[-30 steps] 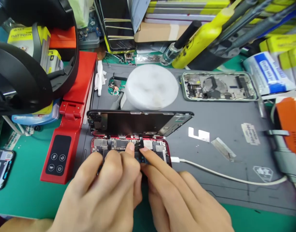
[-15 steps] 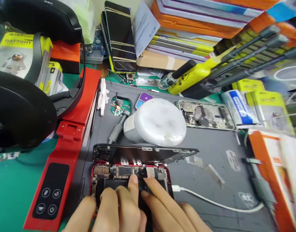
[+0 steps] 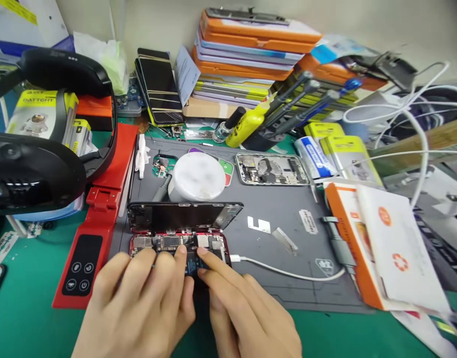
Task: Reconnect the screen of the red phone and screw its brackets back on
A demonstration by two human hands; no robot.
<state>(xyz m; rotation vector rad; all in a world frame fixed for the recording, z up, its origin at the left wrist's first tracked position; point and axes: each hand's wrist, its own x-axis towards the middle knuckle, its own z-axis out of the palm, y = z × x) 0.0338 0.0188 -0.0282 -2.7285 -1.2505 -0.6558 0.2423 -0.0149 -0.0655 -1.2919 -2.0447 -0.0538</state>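
An opened red phone (image 3: 225, 244) lies before me, its screen (image 3: 180, 217) tilted up along the far edge against a white round-topped container (image 3: 199, 175). Circuit parts and a black battery (image 3: 193, 266) show inside. My left hand (image 3: 139, 293) is curled over the left part of the phone, its index fingertip pressing near a dark flex cable (image 3: 191, 242). From the other side my right hand (image 3: 247, 308) brings its index fingertip to the same cable, the thumb tucked close below. A white charging cable (image 3: 280, 267) runs from the phone's right side. My palms hide the phone's near half.
A red device with touch buttons (image 3: 83, 263) and a black headset (image 3: 31, 169) stand at left. Behind are another opened phone (image 3: 273, 169), a yellow bottle (image 3: 247, 124), screwdrivers (image 3: 299, 104) and stacked boxes (image 3: 236, 59). An orange-and-white box (image 3: 392, 248) lies at right on the grey mat (image 3: 288, 209).
The camera view has pulled back and shifted, so the phone appears smaller and further left. Both hands stay on the phone, fingertips near the same spot.
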